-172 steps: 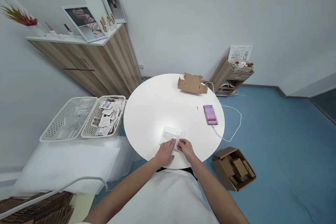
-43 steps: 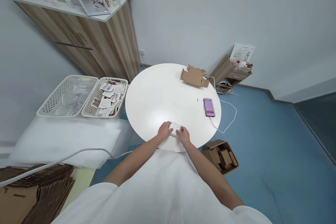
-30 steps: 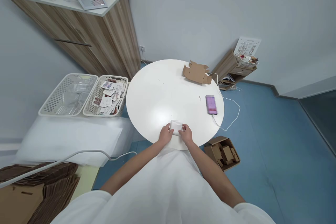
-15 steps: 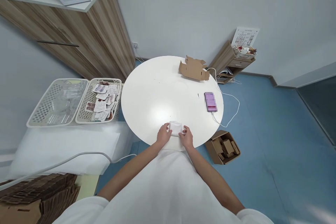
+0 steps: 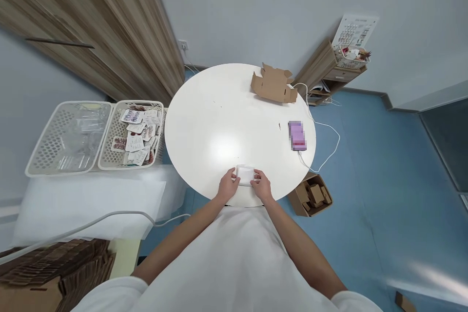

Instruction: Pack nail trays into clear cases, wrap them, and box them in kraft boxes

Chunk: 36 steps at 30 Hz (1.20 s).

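Observation:
A small white folded packet (image 5: 244, 174) lies near the front edge of the round white table (image 5: 219, 122). My left hand (image 5: 227, 187) grips its left side with curled fingers. My right hand (image 5: 261, 186) pinches its right side. Both hands rest on the tabletop close to my body. What the packet is made of is too small to tell.
A flat brown cardboard box (image 5: 272, 84) lies at the table's far side, a purple phone (image 5: 297, 135) with a white cable at the right. Two white baskets (image 5: 95, 136) stand to the left, one with printed cards. An open carton (image 5: 310, 195) sits on the blue floor.
The wider white sheet seen several seconds ago is now a small compact packet held between both hands. The camera has tilted down; the hands stay at the table's front edge.

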{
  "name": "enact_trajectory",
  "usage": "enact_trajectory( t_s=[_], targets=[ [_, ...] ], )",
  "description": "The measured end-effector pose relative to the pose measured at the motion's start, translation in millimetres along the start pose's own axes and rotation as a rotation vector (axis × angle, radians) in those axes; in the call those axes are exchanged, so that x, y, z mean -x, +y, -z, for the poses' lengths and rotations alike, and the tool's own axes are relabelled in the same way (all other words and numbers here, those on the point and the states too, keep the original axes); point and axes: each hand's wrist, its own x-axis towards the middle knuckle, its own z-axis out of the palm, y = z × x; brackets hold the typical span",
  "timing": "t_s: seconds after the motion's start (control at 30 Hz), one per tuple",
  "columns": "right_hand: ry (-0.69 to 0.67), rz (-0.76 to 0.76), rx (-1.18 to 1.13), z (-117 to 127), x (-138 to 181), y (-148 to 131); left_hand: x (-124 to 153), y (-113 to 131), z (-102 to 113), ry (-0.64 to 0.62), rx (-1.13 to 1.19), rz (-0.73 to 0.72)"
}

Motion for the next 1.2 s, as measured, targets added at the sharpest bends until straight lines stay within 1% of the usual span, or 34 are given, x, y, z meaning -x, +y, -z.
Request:
enact_trajectory(
  t_s=[0.07, 0.17, 0.33, 0.53, 0.67, 0.83, 0.93, 1.0, 1.1, 1.2],
  targets=[
    [-0.009, -0.008, -0.024, 0.1, 0.0, 0.3, 1.7, 1.6, -1.3, 0.014, 0.039, 0.038],
    [-0.033, 0.002, -0.028, 1.0, -0.5, -0.7, 3.9, 2.9, -3.7, 0.051, 0.067, 0.058],
    [-0.095, 0.052, -0.023, 2.8, -5.9, -5.5, 9.6, 3.2, -9.4, 0.180, 0.051, 0.017],
    [-0.223, 0.127, -0.053, -1.8, -19.3, -10.1, 13.9, 2.6, -10.3, 0.309, 0.091, 0.036],
    [-0.334, 0.167, -0.070, -12.1, -25.0, -16.0, 16.5, -0.7, -9.2, 0.387, 0.129, 0.120],
    [-0.426, 0.212, -0.061, -29.4, -27.7, -29.5, 17.6, -5.9, -6.6, 0.491, 0.201, 0.259],
    [-0.475, 0.227, -0.044, -42.8, -30.0, -41.4, 15.5, -10.2, 2.3, 0.554, 0.263, 0.288],
    [-0.496, 0.232, -0.045, -54.5, -32.0, -51.6, 12.8, -14.2, 12.8, 0.601, 0.303, 0.298],
    [-0.520, 0.220, -0.069, -76.8, -35.2, -70.7, 6.4, -22.2, 35.0, 0.646, 0.343, 0.299],
    [-0.530, 0.199, -0.114, -102.9, -38.4, -92.6, -3.6, -31.8, 62.9, 0.653, 0.358, 0.277]
  ],
)
